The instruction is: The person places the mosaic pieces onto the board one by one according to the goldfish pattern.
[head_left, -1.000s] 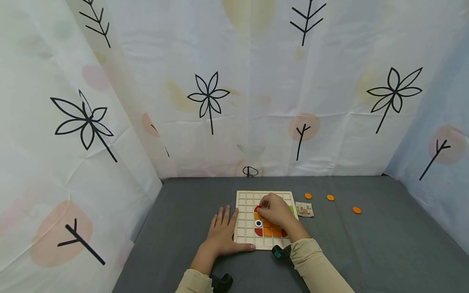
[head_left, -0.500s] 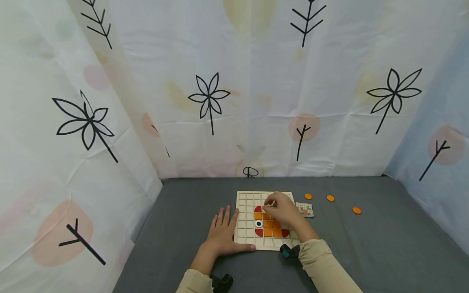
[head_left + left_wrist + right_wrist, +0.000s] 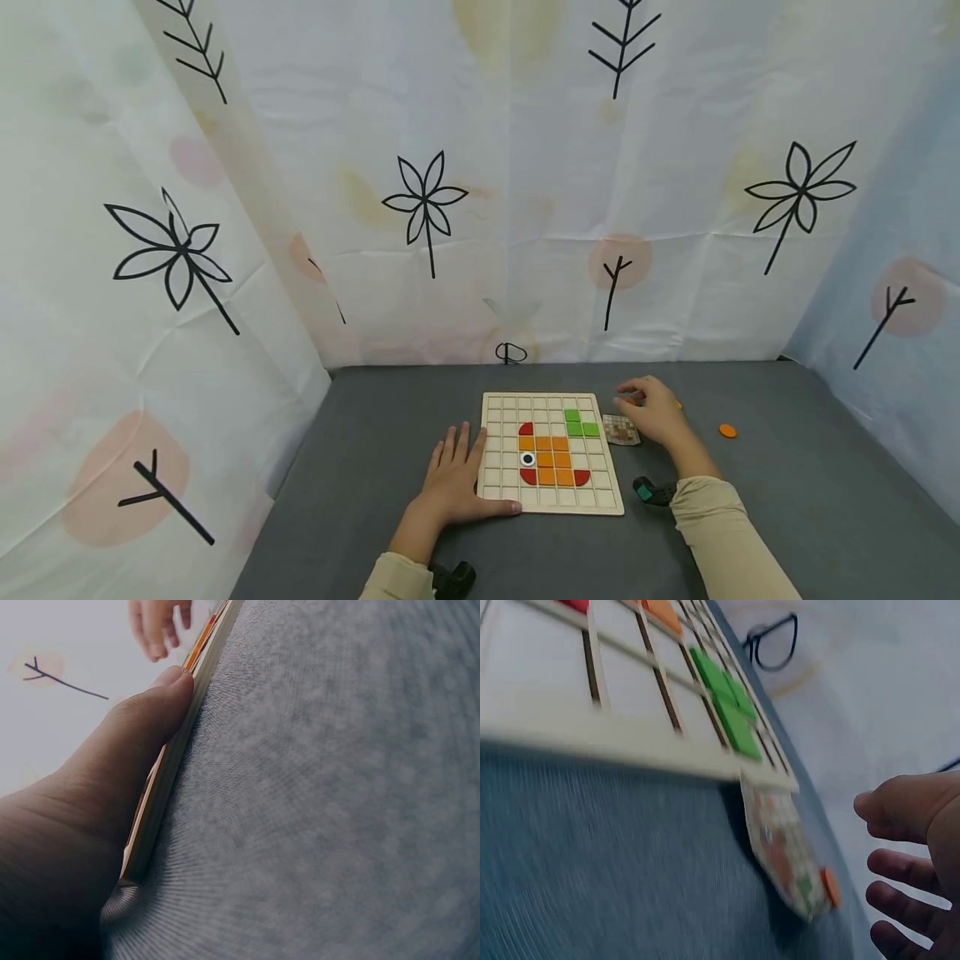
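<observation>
A wooden grid board (image 3: 498, 496) lies on the table, bearing orange square tiles (image 3: 554, 458), green squares (image 3: 574, 429), red rounded pieces (image 3: 528, 477) and an eye tile (image 3: 527, 459). My left hand (image 3: 453, 483) rests with fingers spread at the board's left side; its thumb (image 3: 169, 694) lies along the near edge. My right hand (image 3: 654, 410) hovers right of the board, above the small pattern card (image 3: 622, 430) and close to the orange discs. In the right wrist view its fingers are relaxed and hold nothing; one orange disc (image 3: 830, 887) shows beyond the card.
Another orange disc (image 3: 727, 431) lies further right on the grey tablecloth (image 3: 787, 500). One disc (image 3: 678, 405) is partly hidden behind the right hand. Patterned curtains (image 3: 510, 208) stand behind and at both sides of the table.
My right hand has left the red rounded piece at the board's upper left and moved right, off the board towards the discs, uncovering the green squares. The left hand stays put.
</observation>
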`<state>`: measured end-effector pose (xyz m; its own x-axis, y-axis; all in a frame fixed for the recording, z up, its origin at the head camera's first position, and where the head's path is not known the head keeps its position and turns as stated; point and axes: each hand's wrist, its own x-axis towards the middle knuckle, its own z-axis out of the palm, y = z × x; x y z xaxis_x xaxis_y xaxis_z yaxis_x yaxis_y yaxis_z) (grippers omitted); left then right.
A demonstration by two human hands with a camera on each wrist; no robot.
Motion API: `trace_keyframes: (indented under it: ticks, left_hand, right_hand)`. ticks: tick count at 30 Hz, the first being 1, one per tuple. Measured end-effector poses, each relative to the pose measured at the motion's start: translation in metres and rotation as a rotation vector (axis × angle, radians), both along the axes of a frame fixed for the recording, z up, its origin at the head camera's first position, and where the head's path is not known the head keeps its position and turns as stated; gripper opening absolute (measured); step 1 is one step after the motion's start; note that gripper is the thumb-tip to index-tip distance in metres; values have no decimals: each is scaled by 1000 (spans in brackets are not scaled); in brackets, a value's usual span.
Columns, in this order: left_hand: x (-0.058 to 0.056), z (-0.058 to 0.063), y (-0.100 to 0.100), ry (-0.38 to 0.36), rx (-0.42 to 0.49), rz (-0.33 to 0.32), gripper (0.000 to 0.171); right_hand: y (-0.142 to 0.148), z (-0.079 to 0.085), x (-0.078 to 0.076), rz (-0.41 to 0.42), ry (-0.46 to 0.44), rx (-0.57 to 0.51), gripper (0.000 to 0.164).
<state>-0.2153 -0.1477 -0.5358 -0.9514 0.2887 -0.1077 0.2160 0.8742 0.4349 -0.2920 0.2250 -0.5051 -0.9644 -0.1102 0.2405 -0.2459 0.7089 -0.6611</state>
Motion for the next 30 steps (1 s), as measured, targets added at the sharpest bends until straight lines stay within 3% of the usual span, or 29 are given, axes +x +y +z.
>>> trace_keyframes:
  ticks: [12, 30]
  left_hand:
    - [0, -4, 0, -4, 18, 3, 138]
    - [0, -2, 0, 6, -1, -2, 139]
  right_hand:
    - [11, -14, -3, -28, 3, 118, 18]
    - [7, -13, -6, -78, 12, 100, 12]
